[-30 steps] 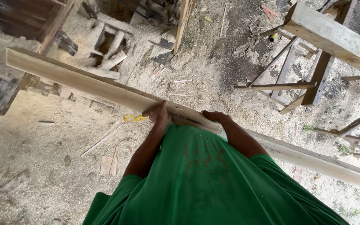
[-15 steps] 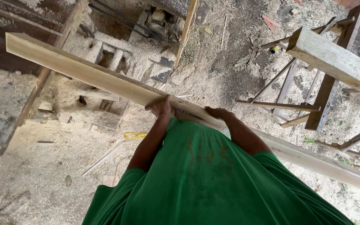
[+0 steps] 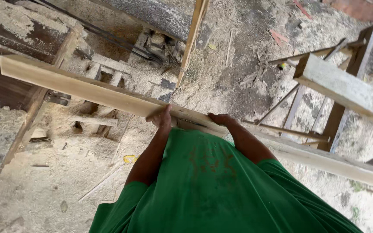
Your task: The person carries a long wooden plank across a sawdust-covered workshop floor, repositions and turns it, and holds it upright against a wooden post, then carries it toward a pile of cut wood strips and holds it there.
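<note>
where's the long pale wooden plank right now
In the head view the long pale wooden plank runs from upper left to lower right, held above the sawdust-covered ground by the left hand and right hand.

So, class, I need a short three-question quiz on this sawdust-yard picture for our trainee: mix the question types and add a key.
1. True or false: both hands grip the long pale plank.
2. Multiple choice: what covers the ground? A) sawdust B) water C) grass
3. Short answer: which end of the plank reaches the wooden bench heaped with sawdust?

Key
1. True: the left hand and the right hand both hold its near edge, close together in front of the green shirt.
2. A
3. The end on the person's left.
</note>
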`<state>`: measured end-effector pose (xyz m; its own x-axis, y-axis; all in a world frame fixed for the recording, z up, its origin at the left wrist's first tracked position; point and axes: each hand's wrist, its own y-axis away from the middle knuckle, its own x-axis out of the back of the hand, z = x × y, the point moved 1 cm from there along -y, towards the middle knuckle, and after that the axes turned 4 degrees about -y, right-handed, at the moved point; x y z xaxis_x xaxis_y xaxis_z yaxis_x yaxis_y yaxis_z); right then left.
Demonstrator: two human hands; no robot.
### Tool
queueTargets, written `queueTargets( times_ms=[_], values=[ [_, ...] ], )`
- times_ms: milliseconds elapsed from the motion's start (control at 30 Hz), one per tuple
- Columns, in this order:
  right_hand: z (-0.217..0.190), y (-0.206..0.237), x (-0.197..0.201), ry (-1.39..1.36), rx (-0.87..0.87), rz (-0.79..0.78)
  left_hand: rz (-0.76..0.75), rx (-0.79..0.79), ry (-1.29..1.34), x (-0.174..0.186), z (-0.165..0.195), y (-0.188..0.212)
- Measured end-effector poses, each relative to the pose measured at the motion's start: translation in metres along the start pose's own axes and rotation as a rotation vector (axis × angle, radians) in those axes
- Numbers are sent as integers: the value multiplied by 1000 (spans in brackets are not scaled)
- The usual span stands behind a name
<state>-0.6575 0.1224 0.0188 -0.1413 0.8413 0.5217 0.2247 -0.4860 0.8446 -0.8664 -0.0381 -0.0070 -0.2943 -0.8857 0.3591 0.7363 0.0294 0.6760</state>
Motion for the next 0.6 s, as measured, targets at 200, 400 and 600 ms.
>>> queueTargets(
  times_ms=[200, 400, 600],
  values=[
    [-2, -22, 36, 50, 69, 6, -7, 61, 19, -32, 37, -4],
    [6, -35, 58, 105, 138, 38, -14, 82, 88, -51, 55, -4],
    [16, -30, 71, -30, 17, 46, -77, -16, 174, -68, 60, -1]
  ],
)
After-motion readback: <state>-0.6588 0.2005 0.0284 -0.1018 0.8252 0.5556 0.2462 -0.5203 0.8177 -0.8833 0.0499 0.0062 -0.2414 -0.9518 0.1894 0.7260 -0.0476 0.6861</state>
